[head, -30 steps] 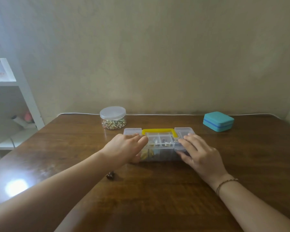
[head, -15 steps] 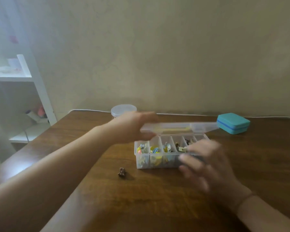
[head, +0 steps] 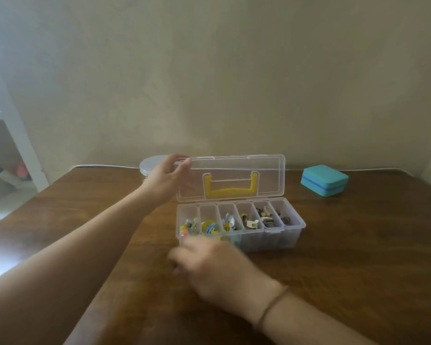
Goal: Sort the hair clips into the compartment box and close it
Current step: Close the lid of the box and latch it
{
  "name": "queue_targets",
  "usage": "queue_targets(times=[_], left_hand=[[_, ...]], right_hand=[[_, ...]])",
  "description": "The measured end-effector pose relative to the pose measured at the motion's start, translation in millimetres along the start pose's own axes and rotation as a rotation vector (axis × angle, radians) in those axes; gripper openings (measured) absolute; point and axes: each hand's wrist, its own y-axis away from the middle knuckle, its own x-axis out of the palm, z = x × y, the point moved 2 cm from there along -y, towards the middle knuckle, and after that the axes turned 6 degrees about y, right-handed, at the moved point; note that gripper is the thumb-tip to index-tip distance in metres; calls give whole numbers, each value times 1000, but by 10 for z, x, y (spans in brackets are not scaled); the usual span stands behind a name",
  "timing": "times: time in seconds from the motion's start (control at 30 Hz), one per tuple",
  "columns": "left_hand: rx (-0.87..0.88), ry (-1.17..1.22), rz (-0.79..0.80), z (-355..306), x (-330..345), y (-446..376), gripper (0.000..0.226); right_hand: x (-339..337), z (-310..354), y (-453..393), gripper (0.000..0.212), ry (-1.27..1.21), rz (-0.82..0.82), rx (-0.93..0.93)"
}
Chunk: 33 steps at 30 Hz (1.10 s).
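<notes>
Setting: wooden table (head: 358,270) fills the lower half of the frame, a plain beige wall behind it, a white shelf unit (head: 13,135) at the left edge.
Compartment box (head: 271,239): clear plastic, at centre frame on the table, with six compartments in a row.
Lid (head: 266,175): clear, raised nearly upright along the far side of the box, a yellow handle (head: 230,189) showing through it.
Hair clips (head: 210,226): bright yellow, blue and orange ones in the left compartments; pale and dark ones (head: 265,216) in those toward the right.
Left hand (head: 166,179): left of centre, fingers and thumb closed on the lid's upper left corner.
Right hand (head: 217,267): lower centre, blurred, low over the table just in front of the box's left end; fingers loosely curled, and I cannot tell whether it holds anything. A thin band circles the wrist.
Round jar (head: 151,164): clear lid, mostly hidden behind the left hand, near the wall.
Teal case (head: 324,180): closed, right of the box, well apart from it.
</notes>
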Motion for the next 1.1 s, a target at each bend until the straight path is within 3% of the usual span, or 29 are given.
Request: queue_targets(times=[0.1,0.17,0.23,0.33,0.5,0.6,0.7,0.77,0.83,1.1], left_hand=[[-2,17,15,-4,-15,32,30],[0,25,0,-17,-28,80,34],[-4,39,-9,-33,-32,122,35],[16,64,-12,-93,-6,198,37],[63,158,-13,-239,-10,417,46],[181,58,85,-244,-9,600,51],[343,-311,260,-167,67,821,34],[511,-588,275,-84,108,909,37],[611,-671,220,-8,143,953,40],[813,-792,16,200,287,1039,39]], right_hand=[[-592,-504,348,13,-52,-317,273],[-864,-915,624,10,-4,-420,522],[-855,-1207,810,13,50,-323,712],[-657,-1371,980,11,-74,-173,836],[-714,-1491,1086,16,-452,-669,921],[-672,-1471,1093,30,-537,-583,868],[-683,-1426,1097,31,-486,-361,767],[-667,-1387,1102,33,-382,-164,723],[-640,-1338,1101,34,-299,-47,715],[-500,-1182,990,35,-61,-113,729]])
